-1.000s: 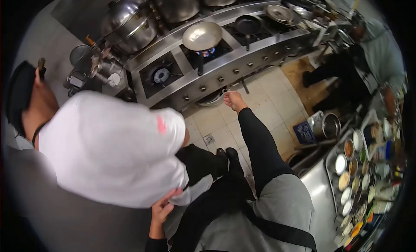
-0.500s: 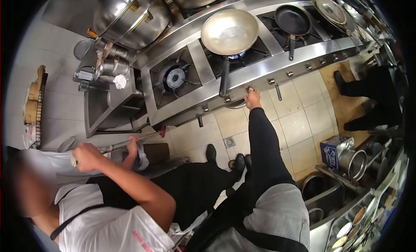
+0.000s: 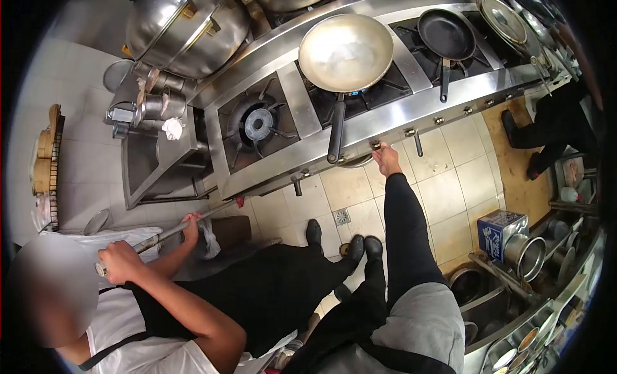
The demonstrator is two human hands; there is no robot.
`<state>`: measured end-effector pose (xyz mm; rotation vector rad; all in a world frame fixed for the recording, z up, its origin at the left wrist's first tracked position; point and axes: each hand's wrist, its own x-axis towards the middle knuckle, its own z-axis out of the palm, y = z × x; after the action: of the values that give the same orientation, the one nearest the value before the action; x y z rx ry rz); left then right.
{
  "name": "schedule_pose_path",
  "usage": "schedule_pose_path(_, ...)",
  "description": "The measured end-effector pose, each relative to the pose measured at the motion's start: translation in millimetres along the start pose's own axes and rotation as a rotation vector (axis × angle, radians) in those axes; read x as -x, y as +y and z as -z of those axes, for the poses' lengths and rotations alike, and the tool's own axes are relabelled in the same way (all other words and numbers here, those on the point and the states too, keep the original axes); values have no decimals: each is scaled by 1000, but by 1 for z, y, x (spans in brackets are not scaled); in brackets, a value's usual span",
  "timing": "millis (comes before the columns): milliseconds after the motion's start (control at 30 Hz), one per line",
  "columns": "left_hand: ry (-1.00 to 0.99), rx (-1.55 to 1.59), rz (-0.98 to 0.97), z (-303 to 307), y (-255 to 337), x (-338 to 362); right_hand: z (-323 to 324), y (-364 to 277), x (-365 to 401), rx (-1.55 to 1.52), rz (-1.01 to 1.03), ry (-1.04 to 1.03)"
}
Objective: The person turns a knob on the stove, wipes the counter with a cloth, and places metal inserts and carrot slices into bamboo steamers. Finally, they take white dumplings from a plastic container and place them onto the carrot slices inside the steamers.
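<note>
My right hand point(image 3: 386, 160) reaches out to the front of the steel stove point(image 3: 292, 145), its fingers closed on a burner knob point(image 3: 376, 145). Above and left of it, a light metal wok point(image 3: 346, 52) sits on a burner with its black handle point(image 3: 336, 131) pointing toward me. A small blue flame point(image 3: 355, 92) shows under the wok's near edge. Nothing of my left hand shows in the view.
A co-worker at the left holds a long pole point(image 3: 160, 236) in both hands. A black frying pan point(image 3: 447, 34) rests on the right burner. Large steel pots point(image 3: 186, 33) stand at upper left. Another person's legs point(image 3: 546, 120) are at right, near a blue tin point(image 3: 495, 236).
The flame under the wok looks smaller. My right hand stays at the knob. The co-worker's hands and pole have shifted, and the person at right has moved their feet.
</note>
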<state>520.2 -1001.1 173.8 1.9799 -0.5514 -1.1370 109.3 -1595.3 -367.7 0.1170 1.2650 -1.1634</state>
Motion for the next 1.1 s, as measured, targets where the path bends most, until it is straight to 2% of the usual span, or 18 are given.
schedule_pose_path(67, -8, -5, -17, -3, 3, 1, 6, 4, 5, -4, 15, -74)
schedule_pose_path(200, -23, -25, -44, -6, 8, -6, -9, 25, 6, -48, 200, -39)
schedule_pose_path(267, -26, -34, -65, -7, 10, -9, -8, 27, 3, -87, 134, -44)
schedule_pose_path(333, -32, -33, -81, -6, 9, -10, -3, 30, -4, -244, -146, -29)
schedule_pose_path(467, -46, -46, -95, -8, 12, -10, -24, 18, 42, -342, -258, 28)
schedule_pose_path(533, -34, -60, -65, -22, 23, -9, -20, 33, 28, -344, 189, 49)
schedule_pose_path(567, -49, -44, -81, -24, 24, -9, -11, 37, 9, -277, 114, 32)
schedule_pose_path(700, -118, 23, -96, -51, 34, -11, -6, 31, 5, -207, 34, -37)
schedule_pose_path(767, -153, 31, -83, -38, 16, -13, -17, 41, 5, -152, 302, 7)
schedule_pose_path(800, -187, 40, -78, -36, 10, -14, -15, 35, 6, -156, 305, 4)
schedule_pose_path(867, -181, 72, -65, -32, 1, -10, -7, 25, 9, -65, 101, -77)
schedule_pose_path(933, -181, 102, -57, -29, -9, -8, -7, 25, 11, -89, 83, -72)
schedule_pose_path(1000, -176, 113, -46, -32, -11, -8, -14, 31, 8, -77, 230, -19)
schedule_pose_path(1100, -150, 136, -22, -33, -13, -6, -13, 27, 4, -117, 133, -12)
